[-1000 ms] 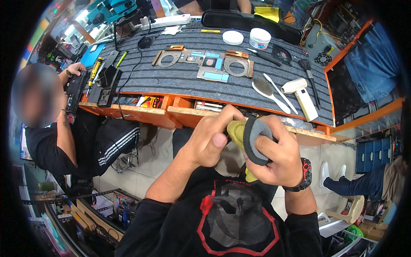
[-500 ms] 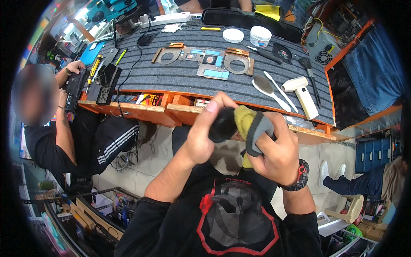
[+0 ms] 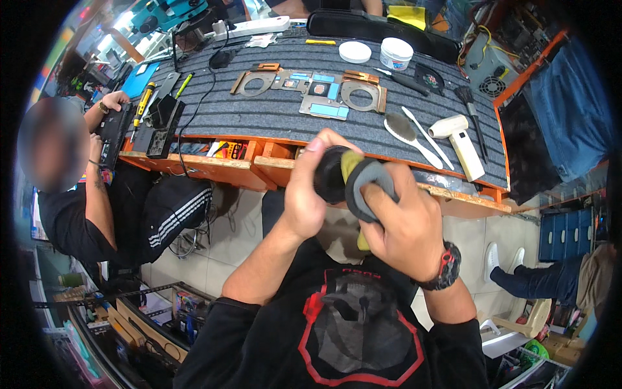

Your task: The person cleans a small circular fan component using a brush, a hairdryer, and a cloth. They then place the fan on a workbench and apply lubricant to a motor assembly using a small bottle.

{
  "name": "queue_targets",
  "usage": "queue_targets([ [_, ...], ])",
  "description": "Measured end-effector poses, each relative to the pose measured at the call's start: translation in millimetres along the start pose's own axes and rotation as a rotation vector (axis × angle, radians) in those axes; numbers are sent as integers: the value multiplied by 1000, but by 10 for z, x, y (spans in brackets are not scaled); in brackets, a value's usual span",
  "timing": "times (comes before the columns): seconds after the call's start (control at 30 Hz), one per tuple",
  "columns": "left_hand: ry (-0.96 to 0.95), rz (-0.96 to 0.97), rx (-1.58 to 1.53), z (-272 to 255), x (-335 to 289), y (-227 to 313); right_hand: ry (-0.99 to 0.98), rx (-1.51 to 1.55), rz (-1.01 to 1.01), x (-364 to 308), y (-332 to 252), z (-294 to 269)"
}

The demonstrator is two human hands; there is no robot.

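Note:
My left hand is closed around a round black part with finely ridged edges, which looks like a fan wheel. Bunched over the fingers of my right hand is a yellow-green and grey cloth with a dark border. The cloth presses against the right side of the black part, just off the table's front edge. Beyond my hands, a copper-and-metal laptop heatsink with blue pads lies on the striped grey mat.
To the right lie an oval brush, a white toothbrush, a cream blower-shaped tool, a black brush and a small fan. A white tub stands behind. Drawers jut below the edge; a person sits at left.
The cloth has shifted left and now overlaps more of the black part, its grey side turned up. My right hand moved slightly left with it; my left hand shifted slightly.

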State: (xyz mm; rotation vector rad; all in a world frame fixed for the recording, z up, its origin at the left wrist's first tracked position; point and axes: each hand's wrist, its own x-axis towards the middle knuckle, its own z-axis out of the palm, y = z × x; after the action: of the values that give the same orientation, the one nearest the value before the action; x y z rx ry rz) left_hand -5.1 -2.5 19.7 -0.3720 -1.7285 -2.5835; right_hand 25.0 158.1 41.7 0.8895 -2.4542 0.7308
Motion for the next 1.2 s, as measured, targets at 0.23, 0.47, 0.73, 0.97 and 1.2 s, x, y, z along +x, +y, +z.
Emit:
queue_targets([
  [0.23,-25,-60,-67,-75,38,-11,-22,41,-134,-25,78,-11],
  [0.47,-230,-136,-242,-243,74,-105,-37,18,-126,-81,78,15],
  [0.73,-226,-188,-38,-125,-53,-83,209,399,178,-82,127,43],
  [0.97,-264,260,-136,22,7,-212,106,1510,775,-94,47,133],
  [1.2,-30,173,-254,-4,-22,-184,115,1355,859,-153,-17,113],
])
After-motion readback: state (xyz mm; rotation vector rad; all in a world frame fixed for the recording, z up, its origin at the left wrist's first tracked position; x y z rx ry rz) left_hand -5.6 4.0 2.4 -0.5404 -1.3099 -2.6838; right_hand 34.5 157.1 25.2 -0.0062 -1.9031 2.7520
